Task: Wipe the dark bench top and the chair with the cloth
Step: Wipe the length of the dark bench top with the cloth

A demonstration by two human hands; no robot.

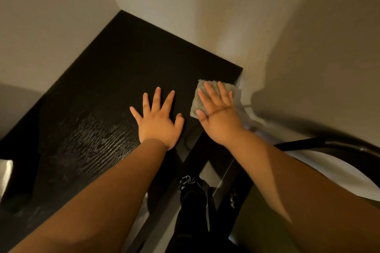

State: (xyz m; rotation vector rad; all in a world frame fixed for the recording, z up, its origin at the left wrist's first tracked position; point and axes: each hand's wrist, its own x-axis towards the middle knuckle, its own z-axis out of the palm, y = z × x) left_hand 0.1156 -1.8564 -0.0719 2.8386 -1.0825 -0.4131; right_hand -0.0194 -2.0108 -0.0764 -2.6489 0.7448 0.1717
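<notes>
From the head camera, looking down, the dark desk [115, 63] fills an alcove, its far and left edges running along pale walls [51, 16]. The two hands are apart, side by side near the desk's right end, and neither is clamped on anything.

The left hand [158, 121] lies palm down on the bare wood with its fingers straight and spread. It is probably planted there to brace the person as they lean in.

The right hand [218, 117] presses flat on the grey cloth [195, 104], fingers straight and fanned across it. A flat palm suits wiping, since it spreads pressure over the whole pad and keeps the cloth from bunching. The cloth lies at the desk's right end, near the far corner, and its right edge seems to reach or slightly overhang the desk's edge.

A pale sheen shows in the wood grain on the near left of the desk. It could be moisture or reflected light, and I cannot tell which.

At lower right a curved black rail, likely the chair [349, 148], stands just beside the desk and well apart from the cloth. Judging by that, the chair remains to be wiped. A dark shoe [189, 183] shows on the floor below.
</notes>
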